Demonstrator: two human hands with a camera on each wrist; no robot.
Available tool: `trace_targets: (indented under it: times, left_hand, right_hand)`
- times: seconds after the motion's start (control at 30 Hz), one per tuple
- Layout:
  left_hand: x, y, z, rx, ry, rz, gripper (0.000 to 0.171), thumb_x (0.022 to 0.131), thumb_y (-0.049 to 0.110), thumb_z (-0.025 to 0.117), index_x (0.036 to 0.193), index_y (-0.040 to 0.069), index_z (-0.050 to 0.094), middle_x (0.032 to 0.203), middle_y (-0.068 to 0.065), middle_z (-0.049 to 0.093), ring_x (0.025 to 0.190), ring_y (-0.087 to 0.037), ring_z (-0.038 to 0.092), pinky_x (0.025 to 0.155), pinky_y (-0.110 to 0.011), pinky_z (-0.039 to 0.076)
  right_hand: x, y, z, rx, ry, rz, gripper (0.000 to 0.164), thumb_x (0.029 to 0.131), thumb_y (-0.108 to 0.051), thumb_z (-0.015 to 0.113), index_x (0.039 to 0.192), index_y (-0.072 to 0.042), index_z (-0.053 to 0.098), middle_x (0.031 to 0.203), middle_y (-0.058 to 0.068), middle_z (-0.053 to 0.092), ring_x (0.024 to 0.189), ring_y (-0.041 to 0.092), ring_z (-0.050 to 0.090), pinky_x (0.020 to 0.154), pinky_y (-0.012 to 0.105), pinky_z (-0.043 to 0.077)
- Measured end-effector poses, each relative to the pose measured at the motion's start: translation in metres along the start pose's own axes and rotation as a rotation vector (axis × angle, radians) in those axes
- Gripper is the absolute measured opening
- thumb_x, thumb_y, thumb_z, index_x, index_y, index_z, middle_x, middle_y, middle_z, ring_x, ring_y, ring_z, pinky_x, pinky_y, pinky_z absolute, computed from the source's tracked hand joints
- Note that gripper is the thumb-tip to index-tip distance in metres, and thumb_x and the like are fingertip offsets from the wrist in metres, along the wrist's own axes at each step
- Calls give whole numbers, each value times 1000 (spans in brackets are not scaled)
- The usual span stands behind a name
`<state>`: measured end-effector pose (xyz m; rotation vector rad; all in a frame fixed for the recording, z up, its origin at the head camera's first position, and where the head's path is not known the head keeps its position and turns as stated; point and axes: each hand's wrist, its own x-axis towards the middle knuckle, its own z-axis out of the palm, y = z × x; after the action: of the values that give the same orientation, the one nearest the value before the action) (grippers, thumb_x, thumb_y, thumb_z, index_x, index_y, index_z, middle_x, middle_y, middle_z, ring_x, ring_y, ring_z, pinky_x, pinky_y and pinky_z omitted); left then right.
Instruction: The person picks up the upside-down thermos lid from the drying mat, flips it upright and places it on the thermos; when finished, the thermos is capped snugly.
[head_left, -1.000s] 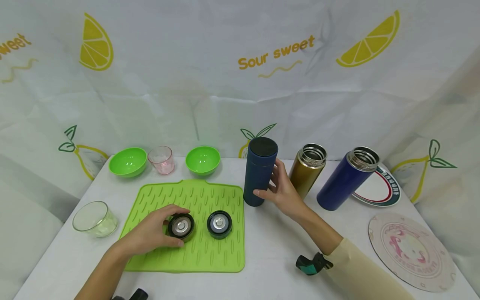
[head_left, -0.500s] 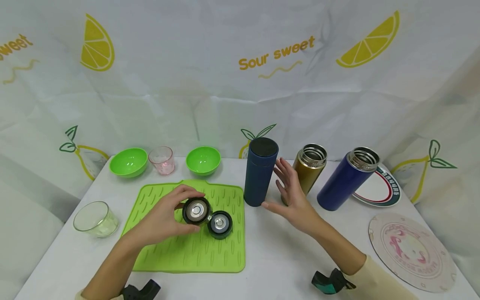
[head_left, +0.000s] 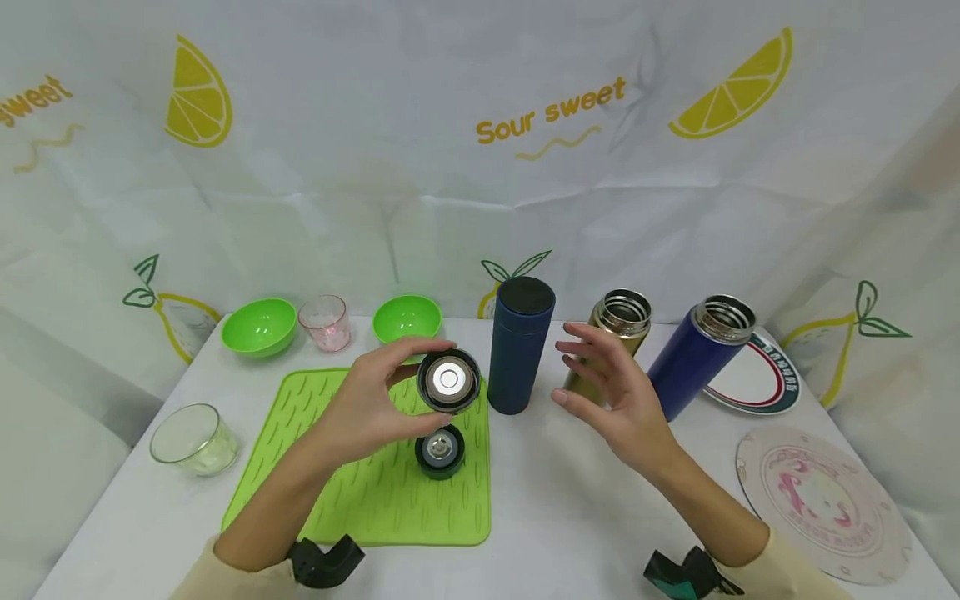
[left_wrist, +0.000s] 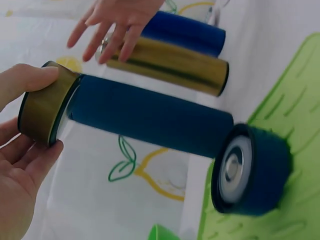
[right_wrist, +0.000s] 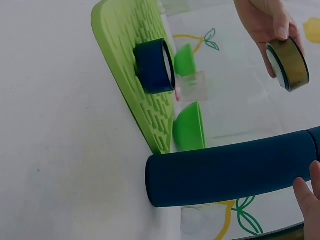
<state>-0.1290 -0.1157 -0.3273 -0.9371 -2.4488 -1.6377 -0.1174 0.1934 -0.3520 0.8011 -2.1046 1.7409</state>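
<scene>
My left hand (head_left: 371,408) pinches a gold bottle lid (head_left: 448,380) between thumb and fingers, raised above the green mat. Its steel-centred underside faces the head camera; the gold side shows in the left wrist view. A second lid, dark blue (head_left: 440,452), lies underside up on the mat. My right hand (head_left: 622,400) hovers with spread fingers, holding nothing, in front of the gold bottle (head_left: 627,310), partly hiding it. That bottle stands uncapped. Left of this hand a capped dark blue flask (head_left: 517,358) stands upright. An uncapped blue bottle (head_left: 693,367) is further right.
The green mat (head_left: 360,517) covers the left middle of the table. Behind it stand two green bowls (head_left: 258,327) and a pink glass (head_left: 326,323). A clear greenish glass (head_left: 193,440) is at left. A plate (head_left: 757,375) and a round pink mat (head_left: 823,504) lie at right.
My left hand has lifted the gold lid off the mat and carried it up and right. My right hand has let go of the dark blue flask and moved right.
</scene>
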Motion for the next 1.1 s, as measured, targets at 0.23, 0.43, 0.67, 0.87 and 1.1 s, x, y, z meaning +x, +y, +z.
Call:
trace_targets:
  times: [0.23, 0.43, 0.67, 0.87, 1.1]
  left_hand:
    - [15, 9, 23, -24, -3, 87, 70, 71, 2, 90, 135, 11, 64, 132, -4, 63, 124, -17, 62, 106, -30, 55]
    - [21, 8, 39, -55, -8, 112, 72, 70, 2, 91, 135, 9, 64, 132, -6, 65, 125, -20, 63, 106, -30, 55]
    - [26, 5, 50, -91, -13, 130, 70, 71, 1, 91, 135, 5, 63, 134, -9, 64, 127, -23, 63, 106, -32, 54]
    - [27, 7, 53, -45, -35, 123, 70, 74, 5, 90, 138, 6, 62, 137, -8, 61, 130, -23, 61, 106, -28, 54]
    - [27, 12, 50, -27, -31, 49, 49, 90, 16, 78, 137, 13, 63, 134, -4, 64, 117, -20, 68, 91, -25, 61]
  right_hand:
    - [2, -4, 9, 43, -104, 34, 59, 87, 15, 67, 143, 8, 48, 149, 14, 48, 127, 13, 63, 105, 22, 53]
    - [3, -4, 12, 109, -164, 42, 52, 90, 13, 65, 140, 9, 50, 148, 13, 48, 118, 12, 68, 101, 25, 57]
    - [0, 0, 9, 154, -202, 65, 46, 91, 13, 65, 136, 8, 57, 143, -3, 54, 111, 11, 71, 91, 25, 61]
    - [0, -1, 8, 185, -205, 97, 44, 87, 16, 68, 130, 15, 57, 141, -3, 54, 110, 12, 71, 91, 26, 61]
    - [2, -2, 2, 159, -196, 44, 46, 84, 18, 69, 130, 11, 61, 140, -1, 56, 113, 10, 71, 91, 26, 61]
